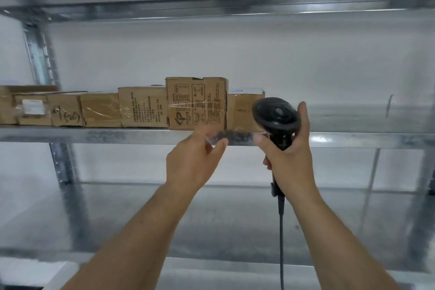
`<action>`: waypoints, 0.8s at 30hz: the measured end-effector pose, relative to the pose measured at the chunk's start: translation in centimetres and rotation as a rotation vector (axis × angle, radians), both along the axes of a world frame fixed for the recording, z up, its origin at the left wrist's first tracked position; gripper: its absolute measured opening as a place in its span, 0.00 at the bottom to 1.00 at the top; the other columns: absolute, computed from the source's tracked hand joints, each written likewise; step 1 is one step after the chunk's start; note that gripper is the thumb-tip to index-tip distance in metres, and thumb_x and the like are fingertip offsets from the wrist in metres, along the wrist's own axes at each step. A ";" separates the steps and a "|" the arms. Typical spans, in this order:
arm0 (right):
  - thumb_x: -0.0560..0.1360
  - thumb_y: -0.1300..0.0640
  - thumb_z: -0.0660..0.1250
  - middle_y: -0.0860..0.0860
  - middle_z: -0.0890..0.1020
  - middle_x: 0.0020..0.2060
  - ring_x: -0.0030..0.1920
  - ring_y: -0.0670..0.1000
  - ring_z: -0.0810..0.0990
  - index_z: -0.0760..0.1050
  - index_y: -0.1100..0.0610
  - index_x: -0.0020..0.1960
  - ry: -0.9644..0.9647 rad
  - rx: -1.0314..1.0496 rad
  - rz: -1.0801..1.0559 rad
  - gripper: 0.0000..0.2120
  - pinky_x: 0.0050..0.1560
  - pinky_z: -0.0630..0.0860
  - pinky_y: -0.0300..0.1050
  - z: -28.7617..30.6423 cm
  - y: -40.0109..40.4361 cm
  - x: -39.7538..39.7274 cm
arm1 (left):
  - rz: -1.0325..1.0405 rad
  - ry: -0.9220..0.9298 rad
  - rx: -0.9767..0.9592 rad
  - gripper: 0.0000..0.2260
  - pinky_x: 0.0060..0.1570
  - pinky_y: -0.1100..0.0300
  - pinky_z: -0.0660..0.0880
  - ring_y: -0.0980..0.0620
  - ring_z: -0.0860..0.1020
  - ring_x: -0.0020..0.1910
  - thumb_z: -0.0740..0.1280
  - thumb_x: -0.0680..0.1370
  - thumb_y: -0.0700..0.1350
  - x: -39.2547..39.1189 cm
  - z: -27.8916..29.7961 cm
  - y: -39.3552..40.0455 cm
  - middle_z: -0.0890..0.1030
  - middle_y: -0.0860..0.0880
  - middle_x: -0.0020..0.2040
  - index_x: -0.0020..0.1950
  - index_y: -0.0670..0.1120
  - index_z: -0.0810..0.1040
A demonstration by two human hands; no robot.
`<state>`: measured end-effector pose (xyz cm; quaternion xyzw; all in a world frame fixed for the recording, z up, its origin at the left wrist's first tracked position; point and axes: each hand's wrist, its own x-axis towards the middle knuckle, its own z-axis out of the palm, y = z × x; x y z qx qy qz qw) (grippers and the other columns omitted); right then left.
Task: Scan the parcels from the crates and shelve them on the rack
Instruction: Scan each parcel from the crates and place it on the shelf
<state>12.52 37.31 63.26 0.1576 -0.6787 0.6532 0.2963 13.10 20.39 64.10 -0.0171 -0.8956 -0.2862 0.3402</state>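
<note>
Brown cardboard parcels stand in one row along the front edge of the galvanised steel rack's [117,135] middle shelf, side by side and touching. Seven can be counted, though the leftmost ones are blurred and cut by the picture's left edge. The tallest parcel [196,102], printed with black text and banded with clear tape, is second from the right end of the row; a lower printed parcel [142,109] stands against its left side, and a plain one [241,110] against its right.

Two hands are raised before the shelf's front edge. The left hand [190,162] pinches one end of a small clear packet [231,135] with dark contents; the right thumb touches its other end. The packet is blurred and lies level, just in front of the shelf edge, below the tallest parcel. The right hand [290,160] grips the handle of one black barcode scanner [276,116], head upward, its cable [281,231] hanging straight down.
</note>
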 end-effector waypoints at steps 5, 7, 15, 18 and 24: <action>0.74 0.57 0.73 0.56 0.77 0.64 0.51 0.51 0.77 0.48 0.19 0.62 -0.045 -0.012 0.305 0.43 0.39 0.78 0.35 -5.3 -2.2 5.3 | 0.063 -0.085 0.116 0.16 0.48 0.57 0.76 0.56 0.78 0.45 0.63 0.78 0.60 5.4 -6.0 -1.5 0.78 0.58 0.44 0.62 0.55 0.70; 0.70 0.50 0.75 0.55 0.78 0.63 0.51 0.50 0.76 0.51 0.18 0.64 -0.050 -0.022 0.395 0.43 0.46 0.81 0.45 -7.4 -3.5 7.0 | 0.094 -0.098 0.175 0.17 0.49 0.57 0.76 0.57 0.78 0.44 0.65 0.76 0.59 7.9 -8.7 -2.5 0.79 0.58 0.45 0.62 0.54 0.71; 0.64 0.42 0.71 0.39 0.78 0.60 0.50 0.44 0.76 0.52 0.24 0.70 -0.099 0.054 0.690 0.42 0.64 0.73 0.61 -12.6 -10.9 12.0 | 0.338 -0.129 0.255 0.21 0.50 0.52 0.78 0.59 0.78 0.48 0.65 0.75 0.60 17.3 -15.3 -9.8 0.80 0.57 0.52 0.64 0.54 0.72; 0.64 0.41 0.68 0.34 0.78 0.56 0.50 0.41 0.76 0.50 0.20 0.68 -0.103 0.127 0.764 0.40 0.64 0.74 0.61 -13.7 -14.6 13.8 | 0.430 -0.096 0.275 0.22 0.52 0.54 0.77 0.59 0.77 0.52 0.66 0.75 0.59 20.4 -16.3 -13.0 0.78 0.56 0.57 0.66 0.53 0.71; 0.64 0.42 0.68 0.31 0.78 0.56 0.49 0.40 0.79 0.48 0.20 0.65 -0.123 0.192 0.866 0.40 0.56 0.79 0.51 -14.5 -23.7 18.2 | 0.571 -0.079 0.252 0.24 0.53 0.54 0.76 0.59 0.74 0.55 0.65 0.75 0.60 26.8 -17.6 -20.9 0.74 0.56 0.62 0.68 0.54 0.69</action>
